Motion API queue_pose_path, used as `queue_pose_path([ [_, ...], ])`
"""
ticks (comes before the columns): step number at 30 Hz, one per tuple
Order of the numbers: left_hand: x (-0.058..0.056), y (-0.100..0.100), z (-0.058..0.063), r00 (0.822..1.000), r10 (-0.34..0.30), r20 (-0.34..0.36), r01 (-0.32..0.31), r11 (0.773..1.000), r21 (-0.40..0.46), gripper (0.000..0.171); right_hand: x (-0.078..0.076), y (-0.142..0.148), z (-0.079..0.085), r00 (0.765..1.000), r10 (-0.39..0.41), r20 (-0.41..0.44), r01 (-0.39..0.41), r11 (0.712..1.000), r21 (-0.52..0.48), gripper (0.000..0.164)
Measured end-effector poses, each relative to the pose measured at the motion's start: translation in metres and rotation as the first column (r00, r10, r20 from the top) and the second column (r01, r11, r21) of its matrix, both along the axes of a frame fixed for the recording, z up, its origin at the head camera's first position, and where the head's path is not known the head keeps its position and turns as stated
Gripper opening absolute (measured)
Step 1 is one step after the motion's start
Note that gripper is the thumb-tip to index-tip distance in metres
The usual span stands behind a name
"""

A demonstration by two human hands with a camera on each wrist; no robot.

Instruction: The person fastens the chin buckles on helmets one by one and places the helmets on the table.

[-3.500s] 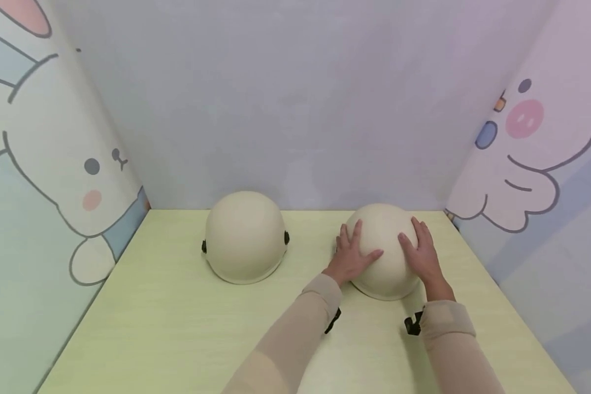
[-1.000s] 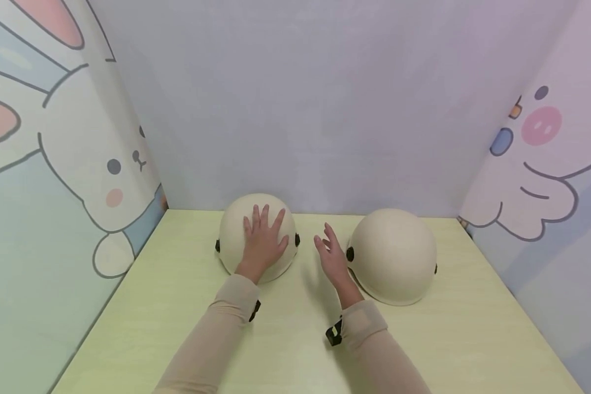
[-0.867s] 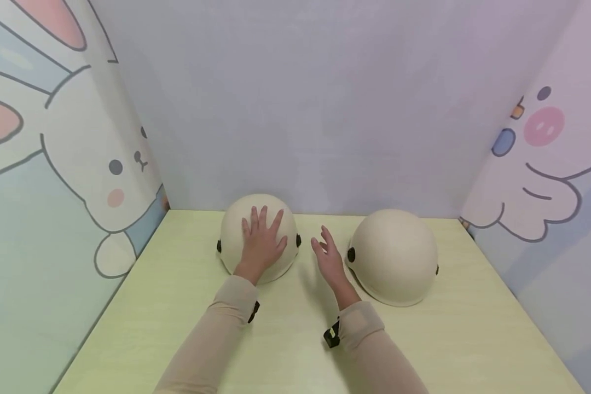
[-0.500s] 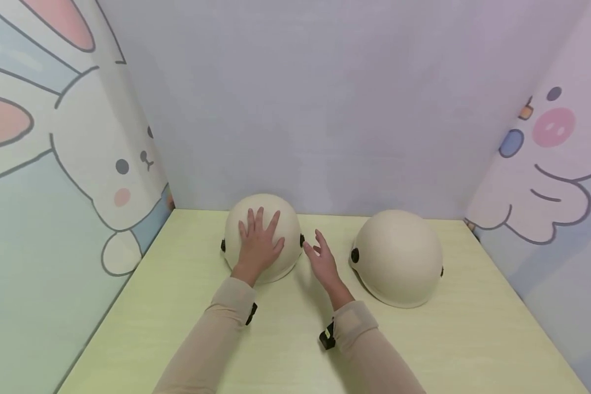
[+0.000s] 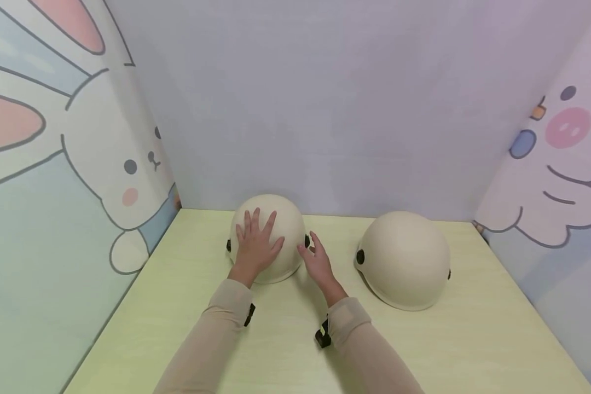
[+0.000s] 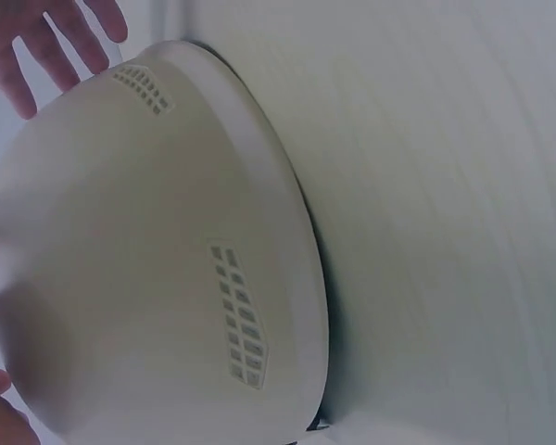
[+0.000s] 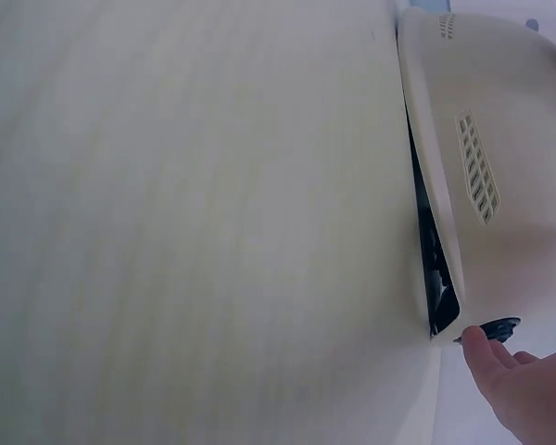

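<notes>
A smooth, cream-coloured helmet, rounded like a bowl turned over, sits dome-up on the left part of the worktop, just in front of the grey back wall. The left hand lies against the near face of its shell, fingers straight and fanned apart, gripping nothing. The right hand is at the helmet's right side, fingers extended and parted from the thumb, with nothing gripped; its fingertips are right at a round black side fitting, though whether they press on it cannot be told. The wrist views show the shell's even, matte skin broken by long, tapering vents, each a lattice of small slots set in paired rows. Below them runs a plain, raised rim, and a dark gap with black parts shows beneath its right end. A second cream helmet of the same domed form rests farther right, well apart, with a black disc on its left side. The worktop is pale yellow-green with a faint streaky grain; the beige sleeves are soft cloth with folded cuffs.
</notes>
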State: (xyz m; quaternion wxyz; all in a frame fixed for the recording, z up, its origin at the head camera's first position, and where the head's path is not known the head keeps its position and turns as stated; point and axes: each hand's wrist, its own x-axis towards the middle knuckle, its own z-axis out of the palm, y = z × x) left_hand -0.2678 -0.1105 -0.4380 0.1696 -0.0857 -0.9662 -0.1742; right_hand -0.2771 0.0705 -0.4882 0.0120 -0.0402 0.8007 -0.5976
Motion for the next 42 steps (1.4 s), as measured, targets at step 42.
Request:
queue_pose_path([
  [42,0.004,-0.011,-0.005,0.993,0.042,0.11,-0.055,0.991,0.118,0.072,-0.012,-0.009,0.004,1.0,-0.021,0.022,0.022,0.998,-0.059,0.072],
])
